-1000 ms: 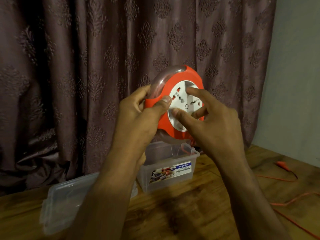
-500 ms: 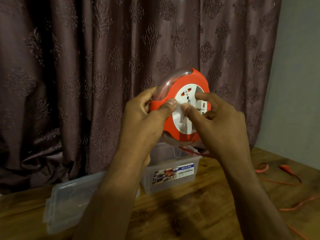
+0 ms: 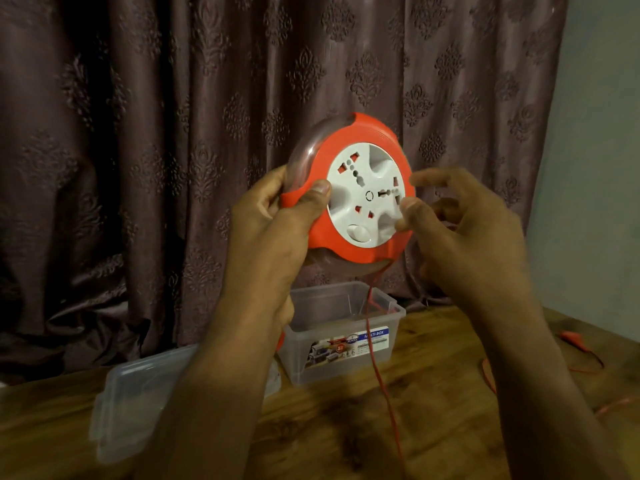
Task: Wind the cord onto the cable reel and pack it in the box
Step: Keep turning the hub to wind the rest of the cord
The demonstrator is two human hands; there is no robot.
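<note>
Cable reel (image 3: 349,199) gripped by left hand (image 3: 277,230) | right hand (image 3: 460,233) loosely curled — empty | box (image 3: 341,332) below

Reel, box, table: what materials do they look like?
Cable reel: moulded plastic, apparently; glossy orange rim, matte white socket face, clear side cover. Box: clear, slightly frosted plastic; contents show through, printed label. Table: wood or wood-look laminate, brown grain, slight sheen.

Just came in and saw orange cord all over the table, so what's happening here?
A person is winding that cord into an orange cable reel. The left hand grips the reel's rim, holding it up above the table. The right hand has its fingertips at the white centre disc. Much cord lies loose. The clear box stands open, its lid beside it.
</note>
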